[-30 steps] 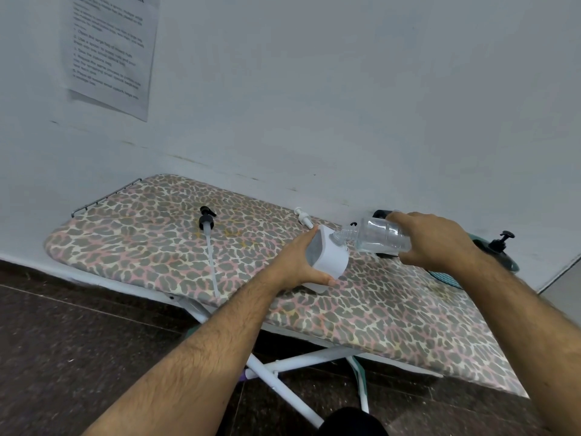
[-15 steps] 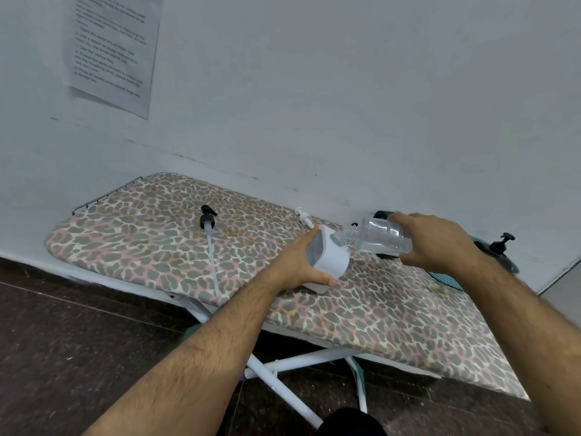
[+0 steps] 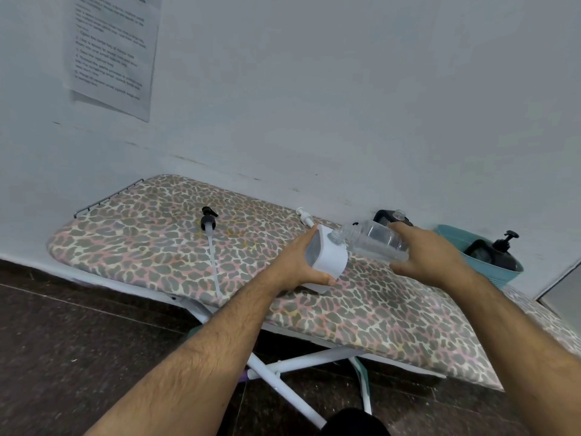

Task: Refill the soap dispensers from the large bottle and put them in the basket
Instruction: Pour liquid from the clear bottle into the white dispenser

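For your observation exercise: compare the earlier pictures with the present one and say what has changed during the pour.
Hardly anything visibly changed. The left hand keeps its grip on the white dispenser, and the right hand keeps the clear bottle tipped with its mouth at the dispenser's opening. The black pump on the board and the basket stayed put.

leopard-print board cover [image 3: 151, 247], white dispenser [image 3: 330, 259], teal basket [image 3: 503, 275]

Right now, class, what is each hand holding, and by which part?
Left hand grips the white soap dispenser around its body; right hand holds the tilted clear plastic bottle by its base end.
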The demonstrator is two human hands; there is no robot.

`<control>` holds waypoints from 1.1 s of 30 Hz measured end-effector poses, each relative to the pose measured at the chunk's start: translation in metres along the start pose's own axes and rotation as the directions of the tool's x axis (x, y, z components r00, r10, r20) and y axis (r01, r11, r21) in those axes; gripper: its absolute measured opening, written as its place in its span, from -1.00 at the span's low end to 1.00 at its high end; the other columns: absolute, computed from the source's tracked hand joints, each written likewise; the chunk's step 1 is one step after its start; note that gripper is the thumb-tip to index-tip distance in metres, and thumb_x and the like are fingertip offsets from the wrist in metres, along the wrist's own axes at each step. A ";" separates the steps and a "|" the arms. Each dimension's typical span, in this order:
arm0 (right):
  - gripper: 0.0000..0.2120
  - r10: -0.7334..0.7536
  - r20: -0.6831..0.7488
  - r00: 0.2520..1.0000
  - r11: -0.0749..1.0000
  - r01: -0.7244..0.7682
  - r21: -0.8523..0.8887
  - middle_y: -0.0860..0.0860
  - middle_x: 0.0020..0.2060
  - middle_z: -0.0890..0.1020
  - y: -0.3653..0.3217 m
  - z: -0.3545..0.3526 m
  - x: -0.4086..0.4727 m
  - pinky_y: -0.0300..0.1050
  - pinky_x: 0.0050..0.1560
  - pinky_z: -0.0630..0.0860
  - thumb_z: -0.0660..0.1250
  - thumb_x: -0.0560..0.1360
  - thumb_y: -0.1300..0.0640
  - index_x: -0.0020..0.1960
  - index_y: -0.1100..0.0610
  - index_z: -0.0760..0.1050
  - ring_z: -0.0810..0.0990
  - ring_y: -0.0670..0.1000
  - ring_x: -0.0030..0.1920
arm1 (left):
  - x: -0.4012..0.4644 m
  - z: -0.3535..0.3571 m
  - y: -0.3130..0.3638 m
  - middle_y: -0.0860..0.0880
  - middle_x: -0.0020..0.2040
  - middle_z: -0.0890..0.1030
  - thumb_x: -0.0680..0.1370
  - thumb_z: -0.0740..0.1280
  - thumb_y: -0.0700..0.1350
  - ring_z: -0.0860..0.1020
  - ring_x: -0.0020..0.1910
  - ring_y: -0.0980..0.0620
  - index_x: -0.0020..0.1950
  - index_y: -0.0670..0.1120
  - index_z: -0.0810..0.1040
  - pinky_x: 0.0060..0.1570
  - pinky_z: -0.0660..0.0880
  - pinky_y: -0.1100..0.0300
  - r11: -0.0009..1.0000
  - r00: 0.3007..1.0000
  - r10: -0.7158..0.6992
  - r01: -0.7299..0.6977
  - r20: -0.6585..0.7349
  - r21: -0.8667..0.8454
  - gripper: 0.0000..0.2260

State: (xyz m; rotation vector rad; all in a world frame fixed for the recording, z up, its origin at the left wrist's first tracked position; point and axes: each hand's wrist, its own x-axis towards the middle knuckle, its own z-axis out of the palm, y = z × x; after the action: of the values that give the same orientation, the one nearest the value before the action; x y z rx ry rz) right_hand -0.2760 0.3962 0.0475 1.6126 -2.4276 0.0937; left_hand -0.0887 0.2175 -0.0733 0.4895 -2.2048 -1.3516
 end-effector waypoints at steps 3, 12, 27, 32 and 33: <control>-0.32 0.012 -0.006 1.000 0.998 -0.012 0.059 0.00 0.02 0.61 0.001 0.007 -0.003 -0.03 -0.19 0.56 0.45 0.33 0.05 0.41 -0.04 0.34 0.56 0.04 -0.11 | -0.001 0.000 0.001 0.43 0.25 0.38 0.25 0.66 0.06 0.44 0.25 0.26 0.49 0.32 0.24 0.13 0.43 0.20 1.000 1.000 -0.004 0.004 -0.003 -0.003 -0.07; -0.34 0.117 0.009 0.993 0.950 -0.114 0.291 -0.15 -0.21 0.52 -0.001 0.034 -0.009 -0.12 -0.32 0.45 0.47 0.30 0.01 0.36 -0.04 0.34 0.53 -0.11 -0.22 | -0.008 -0.001 0.007 0.55 0.18 0.37 0.20 0.67 0.07 0.41 0.20 0.44 0.40 0.42 0.24 0.15 0.46 0.19 0.998 0.999 -0.037 0.037 0.004 -0.044 -0.09; -0.48 0.429 -0.050 0.902 0.452 -0.166 0.876 -0.09 0.03 0.58 -0.001 0.070 -0.013 -0.07 -0.04 0.54 0.59 0.33 0.04 0.19 -0.06 0.42 0.60 -0.06 0.03 | -0.017 -0.003 0.011 0.34 0.30 0.43 0.20 0.65 0.10 0.49 0.25 0.23 0.11 0.75 0.20 0.16 0.58 0.09 0.982 0.997 -0.072 0.077 0.038 -0.171 -0.17; -0.52 0.533 -0.103 0.840 0.391 -0.136 0.910 -0.16 -0.03 0.56 0.000 0.080 -0.011 -0.08 -0.06 0.54 0.60 0.31 0.05 0.07 -0.19 0.41 0.61 -0.07 -0.01 | -0.015 -0.002 0.015 0.27 0.36 0.43 0.24 0.64 0.08 0.51 0.28 0.14 0.23 0.69 0.18 0.17 0.59 0.05 0.978 0.995 -0.079 0.088 0.055 -0.190 -0.14; -0.53 0.547 -0.112 0.829 0.383 -0.129 0.915 -0.16 -0.03 0.56 -0.001 0.082 -0.010 -0.09 -0.07 0.55 0.60 0.32 0.04 0.06 -0.21 0.41 0.60 -0.08 0.00 | -0.016 -0.003 0.015 0.27 0.36 0.43 0.25 0.64 0.07 0.51 0.27 0.15 0.28 0.65 0.17 0.14 0.59 0.09 0.977 0.995 -0.079 0.089 0.058 -0.193 -0.12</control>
State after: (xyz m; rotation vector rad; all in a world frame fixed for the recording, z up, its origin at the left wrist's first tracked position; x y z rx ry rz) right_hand -0.2836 0.3905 -0.0349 1.0285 -2.3805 1.8790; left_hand -0.0751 0.2309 -0.0622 0.4849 -2.0824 -1.6222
